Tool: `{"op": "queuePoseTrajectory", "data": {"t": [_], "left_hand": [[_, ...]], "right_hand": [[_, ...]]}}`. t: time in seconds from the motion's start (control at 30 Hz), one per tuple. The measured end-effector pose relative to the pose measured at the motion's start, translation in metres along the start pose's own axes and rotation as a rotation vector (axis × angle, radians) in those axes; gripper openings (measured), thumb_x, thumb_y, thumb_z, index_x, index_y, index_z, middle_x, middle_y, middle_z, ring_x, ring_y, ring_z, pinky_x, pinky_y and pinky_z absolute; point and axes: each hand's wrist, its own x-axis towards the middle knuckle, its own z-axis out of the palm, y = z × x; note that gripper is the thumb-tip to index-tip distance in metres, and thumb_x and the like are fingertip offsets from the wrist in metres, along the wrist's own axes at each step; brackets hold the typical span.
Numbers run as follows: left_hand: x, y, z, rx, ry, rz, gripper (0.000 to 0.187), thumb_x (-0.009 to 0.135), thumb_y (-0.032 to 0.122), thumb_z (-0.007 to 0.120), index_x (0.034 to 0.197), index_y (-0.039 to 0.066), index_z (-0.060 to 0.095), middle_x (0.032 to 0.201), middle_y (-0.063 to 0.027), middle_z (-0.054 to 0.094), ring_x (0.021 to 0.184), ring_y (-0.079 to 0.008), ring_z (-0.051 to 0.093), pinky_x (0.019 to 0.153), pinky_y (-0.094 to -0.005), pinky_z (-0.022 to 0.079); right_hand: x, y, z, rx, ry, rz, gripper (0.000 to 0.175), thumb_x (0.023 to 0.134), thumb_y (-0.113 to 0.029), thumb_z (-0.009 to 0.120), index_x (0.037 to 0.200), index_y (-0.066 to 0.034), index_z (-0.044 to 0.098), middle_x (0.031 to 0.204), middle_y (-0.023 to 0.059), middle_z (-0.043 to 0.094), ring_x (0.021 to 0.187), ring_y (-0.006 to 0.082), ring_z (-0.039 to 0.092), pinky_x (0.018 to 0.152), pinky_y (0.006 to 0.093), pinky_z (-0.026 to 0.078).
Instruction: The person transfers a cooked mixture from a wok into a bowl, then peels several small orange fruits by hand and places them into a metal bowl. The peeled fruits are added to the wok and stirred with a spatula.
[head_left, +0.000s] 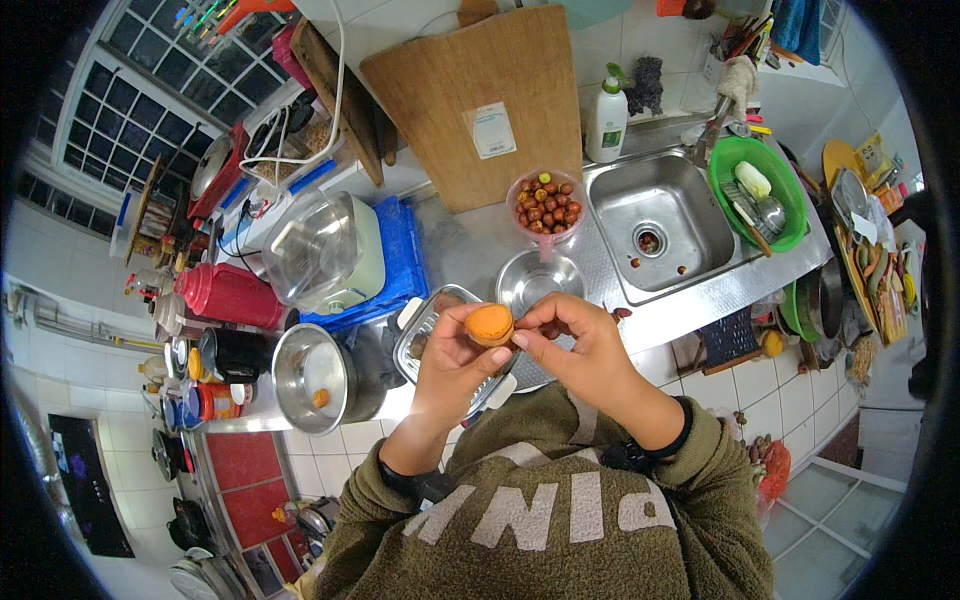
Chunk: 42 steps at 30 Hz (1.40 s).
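Note:
My left hand (450, 361) holds a piece of orange-fleshed root, likely sweet potato (489, 324), with its rounded orange face up. The thumb and fingertips of my right hand (581, 341) pinch the edge of that piece, where a paler rim shows. Partly behind my left hand is a rectangular steamer tray (411, 358) holding brownish roots. A shallow steel bowl (517, 274) sits just beyond my hands. To the left, a deep steel pot (289, 360) contains one small orange chunk (320, 397). Dark red scraps (621, 313) lie on the counter beside my right hand.
A pink strainer of round brown fruits (551, 210) stands before a leaning wooden board (420, 97). Right of it are a steel sink (622, 217) with scraps and a green basin (796, 202). A lidded appliance (360, 259) sits on a blue tray (409, 247).

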Motion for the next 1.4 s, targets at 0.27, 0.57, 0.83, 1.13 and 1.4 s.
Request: {"op": "queuePoseTrajectory", "data": {"t": [0.27, 0.57, 0.83, 1.13, 1.4], "left_hand": [[0.0036, 0.0001, -0.0024, 0.082, -0.018, 0.084, 0.046, 0.081, -0.002, 0.069, 0.119, 0.006, 0.045, 0.114, -0.0071, 0.051, 0.107, -0.0169, 0.055, 0.093, -0.0311, 0.048], [0.0093, 0.0002, -0.003, 0.22, -0.065, 0.244, 0.046, 0.079, -0.002, 0.071, 0.117, 0.007, 0.047, 0.112, -0.0081, 0.051, 0.104, -0.0176, 0.055, 0.089, -0.0309, 0.047], [0.0081, 0.0046, -0.003, 0.119, -0.03, 0.115, 0.044, 0.08, -0.002, 0.069, 0.118, 0.005, 0.049, 0.114, -0.0074, 0.053, 0.108, -0.0185, 0.055, 0.096, -0.0326, 0.045], [0.0067, 0.007, -0.0031, 0.19, -0.046, 0.156, 0.044, 0.079, -0.002, 0.068, 0.118, 0.004, 0.05, 0.12, -0.0121, 0.056, 0.113, -0.0205, 0.054, 0.099, -0.0346, 0.042], [0.0028, 0.0082, -0.002, -0.126, -0.023, -0.086, 0.049, 0.086, 0.007, 0.065, 0.129, 0.0, 0.042, 0.131, -0.0133, 0.051, 0.114, -0.0198, 0.054, 0.098, -0.034, 0.044]], "right_hand": [[0.0038, 0.0055, 0.0012, 0.113, -0.006, 0.123, 0.011, 0.084, -0.006, 0.067, 0.087, 0.0018, 0.06, 0.078, 0.0033, 0.063, 0.069, 0.0062, 0.057, 0.061, 0.0222, 0.047], [0.0071, 0.0085, 0.0022, 0.126, -0.038, 0.208, 0.008, 0.085, 0.0, 0.063, 0.087, -0.0008, 0.056, 0.083, -0.0005, 0.058, 0.076, 0.0047, 0.054, 0.069, 0.0205, 0.045], [0.0073, 0.0082, 0.0058, 0.342, -0.011, 0.227, 0.01, 0.085, -0.003, 0.063, 0.093, -0.0017, 0.056, 0.076, -0.0018, 0.056, 0.066, 0.0029, 0.053, 0.057, 0.019, 0.044], [0.0058, 0.004, 0.0054, 0.192, -0.038, 0.182, 0.011, 0.086, -0.001, 0.062, 0.095, -0.0005, 0.056, 0.086, -0.0002, 0.058, 0.076, 0.0051, 0.055, 0.071, 0.0211, 0.047], [0.002, 0.0042, 0.0075, 0.184, 0.005, 0.104, 0.01, 0.084, 0.0, 0.062, 0.09, -0.0019, 0.055, 0.079, -0.0027, 0.056, 0.072, 0.0025, 0.052, 0.064, 0.0194, 0.045]]}}
